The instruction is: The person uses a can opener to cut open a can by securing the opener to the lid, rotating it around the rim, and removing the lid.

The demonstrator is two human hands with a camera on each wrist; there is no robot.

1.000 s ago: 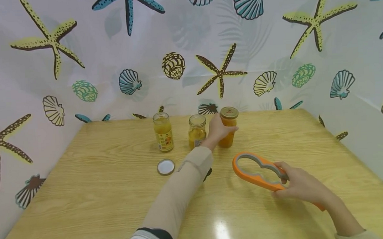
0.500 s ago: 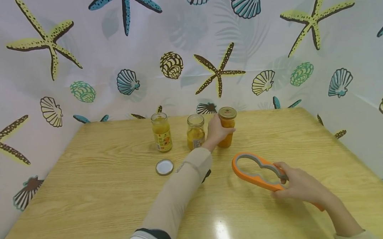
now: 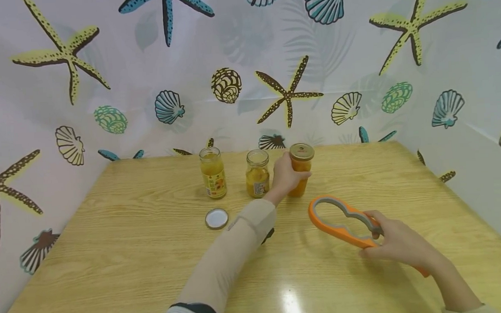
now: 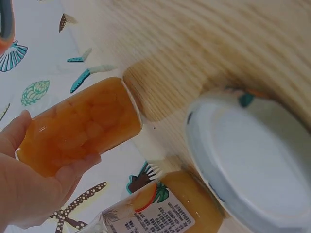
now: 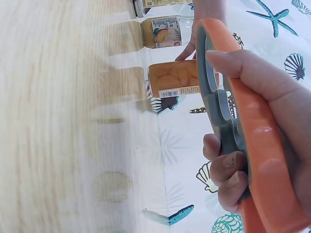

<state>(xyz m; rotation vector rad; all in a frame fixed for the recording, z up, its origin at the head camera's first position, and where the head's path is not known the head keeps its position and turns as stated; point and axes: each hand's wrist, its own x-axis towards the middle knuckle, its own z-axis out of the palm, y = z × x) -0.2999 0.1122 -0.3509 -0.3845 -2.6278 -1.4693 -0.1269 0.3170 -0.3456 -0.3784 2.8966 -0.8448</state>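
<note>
My left hand grips a tall glass jar of orange fruit with its gold lid on. The jar leans a little towards me; in the left wrist view the fruit pieces inside the jar show through the glass. My right hand holds an orange and grey jar opener by its handles, above the table to the front right of the jar. In the right wrist view, fingers curl round the opener. Its looped end points towards the jars.
Left of the held jar stand two lidless jars of yellow fruit, a shorter jar and a taller jar. A lid lies white side up on the wooden table. A shell-patterned cloth hangs behind.
The held jar has come slightly towards me and its top now tips forward. My right hand has shifted a little to the right with the jar opener.
</note>
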